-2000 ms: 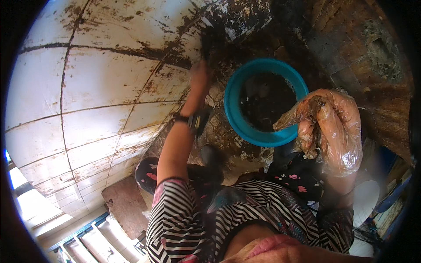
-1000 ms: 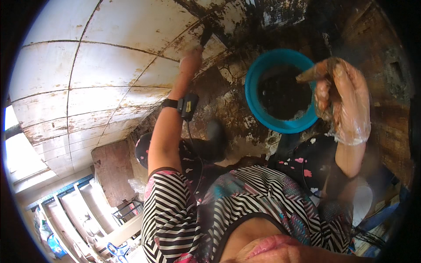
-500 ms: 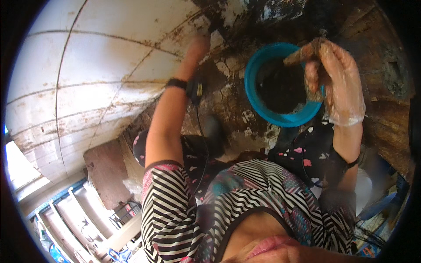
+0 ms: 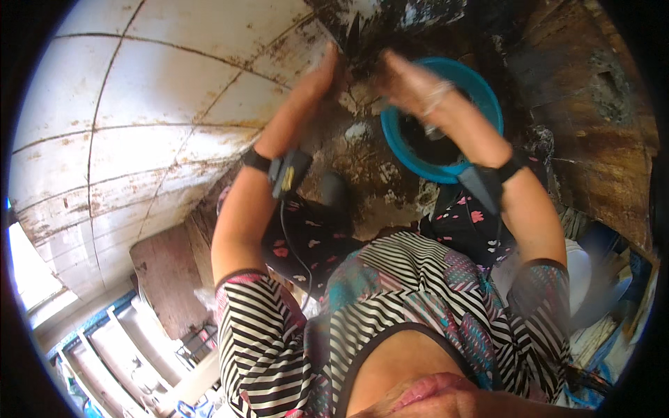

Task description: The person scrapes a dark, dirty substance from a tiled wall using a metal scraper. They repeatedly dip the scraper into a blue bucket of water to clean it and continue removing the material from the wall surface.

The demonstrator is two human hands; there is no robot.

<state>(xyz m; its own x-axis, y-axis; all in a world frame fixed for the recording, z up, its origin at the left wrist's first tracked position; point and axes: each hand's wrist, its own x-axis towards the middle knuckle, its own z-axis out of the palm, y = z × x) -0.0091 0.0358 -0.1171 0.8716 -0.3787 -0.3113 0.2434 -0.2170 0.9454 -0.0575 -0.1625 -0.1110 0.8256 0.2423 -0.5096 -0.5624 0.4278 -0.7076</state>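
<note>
Near the grimy corner of the white tiled wall [image 4: 160, 83], my left hand [image 4: 322, 71] is raised beside a dark narrow shape [image 4: 352, 35]; blur hides whether it grips that. My right hand [image 4: 404, 80], in a clear plastic glove, is raised over the left part of a teal plastic basin [image 4: 488, 118] holding dark liquid. Motion smears its fingers, so anything in them is unclear. The two hands face each other with a gap between.
A stained dark floor [image 4: 369, 202] lies under my knees, with a brown, dirty surface [image 4: 585, 174] to the right. A worn wooden board [image 4: 167, 279] stands at the lower left near a white slatted rack [image 4: 132, 348]. A white round object [image 4: 578, 279] sits behind my right arm.
My right hand has swung up and leftward from the basin's right side toward my left hand. My left hand has risen slightly. The basin sits higher in the picture.
</note>
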